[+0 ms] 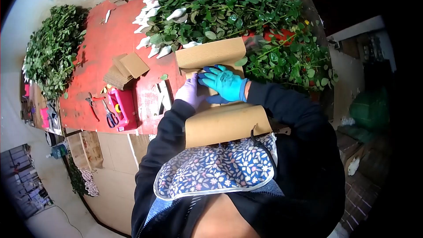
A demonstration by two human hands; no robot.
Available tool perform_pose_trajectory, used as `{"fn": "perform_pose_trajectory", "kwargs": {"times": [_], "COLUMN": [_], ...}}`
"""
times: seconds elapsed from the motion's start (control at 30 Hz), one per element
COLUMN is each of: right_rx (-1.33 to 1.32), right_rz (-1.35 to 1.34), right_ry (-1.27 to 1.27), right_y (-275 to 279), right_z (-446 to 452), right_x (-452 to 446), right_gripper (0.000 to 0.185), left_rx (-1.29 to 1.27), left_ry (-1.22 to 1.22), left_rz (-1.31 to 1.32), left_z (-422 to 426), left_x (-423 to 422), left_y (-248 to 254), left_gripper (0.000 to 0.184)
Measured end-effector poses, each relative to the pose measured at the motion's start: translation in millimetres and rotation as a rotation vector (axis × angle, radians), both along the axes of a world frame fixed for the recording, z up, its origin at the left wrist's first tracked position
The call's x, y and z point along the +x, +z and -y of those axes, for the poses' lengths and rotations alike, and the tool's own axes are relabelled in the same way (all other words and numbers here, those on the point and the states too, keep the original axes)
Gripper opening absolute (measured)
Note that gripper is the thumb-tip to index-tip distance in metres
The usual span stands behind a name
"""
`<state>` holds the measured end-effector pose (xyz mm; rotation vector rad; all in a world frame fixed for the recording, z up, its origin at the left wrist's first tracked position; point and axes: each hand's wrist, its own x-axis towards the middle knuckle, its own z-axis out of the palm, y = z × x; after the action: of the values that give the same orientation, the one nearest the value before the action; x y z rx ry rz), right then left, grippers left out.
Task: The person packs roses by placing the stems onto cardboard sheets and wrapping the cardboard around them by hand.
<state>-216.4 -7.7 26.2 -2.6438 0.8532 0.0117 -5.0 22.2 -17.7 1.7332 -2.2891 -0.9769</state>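
A sheet of corrugated cardboard lies at the table's front edge, with an upper part [211, 53] beyond my hands and a lower part [227, 125] near my body. My left hand [188, 91], in a light purple glove, presses at the cardboard's left side; its fingertips are partly hidden. My right hand [224, 83], in a turquoise glove, lies flat over the middle with its fingers stretched to the left. Dark blue material shows around and under the right hand; I cannot make out what it is.
Leafy stems with white-wrapped heads [176, 14] cover the red table's [99, 39] back. More stems [55, 53] stand at left. Cardboard pieces [128, 68], a pink tape dispenser [125, 108], scissors [111, 117], red pruners [93, 105] and a white-and-black tool [164, 97] lie left of my hands.
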Motion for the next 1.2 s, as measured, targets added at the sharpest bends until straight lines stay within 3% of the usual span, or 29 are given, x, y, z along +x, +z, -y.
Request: {"fn": "perform_pose_trajectory", "kwargs": {"times": [0.03, 0.07, 0.13, 0.17, 0.23, 0.27, 0.3, 0.37, 0.4, 0.43, 0.53, 0.57, 0.67, 0.77, 0.8, 0.9, 1.0, 1.1, 1.2], "right_rx": [0.005, 0.527, 0.82, 0.947, 0.977, 0.678, 0.555, 0.387, 0.197, -0.054, -0.267, -0.268, 0.23, 0.754, 0.608, 0.576, 0.501, 0.501, 0.075], "right_rz": [0.003, 0.288, 0.457, 0.519, -0.117, -0.022, 0.049, 0.051, 0.047, -0.142, -0.077, -0.079, 0.242, 0.551, 0.609, 0.453, 0.269, 0.235, -0.06], "right_ry": [-0.008, -0.09, -0.017, 0.111, -0.087, 0.047, 0.074, 0.072, 0.057, 0.055, 0.031, 0.042, -0.032, -0.34, -0.349, -0.376, -0.42, -0.429, -0.239], "right_y": [5, 10, 26, 15, 109, 71, 63, 55, 45, 35, 24, 24, 34, 33, 28, -23, -28, 18, 57], "right_z": [-1, -2, -4, -9, -16, -32, -40, -52, -63, -71, -84, -84, -70, -29, -16, -1, 7, -5, -11], "right_x": [-2, -4, -14, -27, -18, -24, -26, -20, -17, -10, -11, -14, -26, -34, -37, -51, -39, -43, -21], "right_gripper": [0.068, 0.062, 0.047, 0.056, 0.066, 0.074, 0.07, 0.058, 0.043, 0.038, 0.043, 0.043, 0.064, 0.026, 0.018, 0.016, 0.015, 0.018, 0.029], "left_rx": [-0.035, 0.055, 0.04, 0.019, 0.155, 0.122, 0.092, 0.069, 0.068, 0.068, 0.075, 0.11, 0.093, 0.081, 0.086, 0.097, 0.216, 0.21, 0.156], "left_ry": [-0.014, 0.009, 0.0, -0.016, -0.027, -0.045, -0.062, -0.081, -0.08, -0.081, -0.096, -0.08, -0.05, -0.058, -0.052, -0.06, 0.002, 0.005, -0.033], "left_rz": [-0.017, -0.036, 0.003, 0.044, 0.109, 0.129, 0.148, 0.161, 0.18, 0.201, 0.205, 0.233, 0.203, 0.193, 0.184, 0.166, 0.124, 0.123, 0.121], "left_z": [2, 6, 7, 6, 12, 12, 11, 12, 11, 10, 11, 9, 4, 1, 0, -4, 0, -16, -20], "left_x": [0, -1, -1, 1, -1, -1, 1, 2, 0, -1, -2, -4, -9, -15, -16, -18, -24, -33, -32], "left_y": [-1, -2, -7, -9, 8, 5, 2, 1, 1, 3, 5, 9, 19, 26, 27, 31, 40, 57, 56], "left_gripper": [0.089, 0.091, 0.093, 0.095, 0.1, 0.1, 0.1, 0.099, 0.099, 0.098, 0.097, 0.097, 0.097, 0.095, 0.095, 0.094, 0.095, 0.093, 0.092]}}
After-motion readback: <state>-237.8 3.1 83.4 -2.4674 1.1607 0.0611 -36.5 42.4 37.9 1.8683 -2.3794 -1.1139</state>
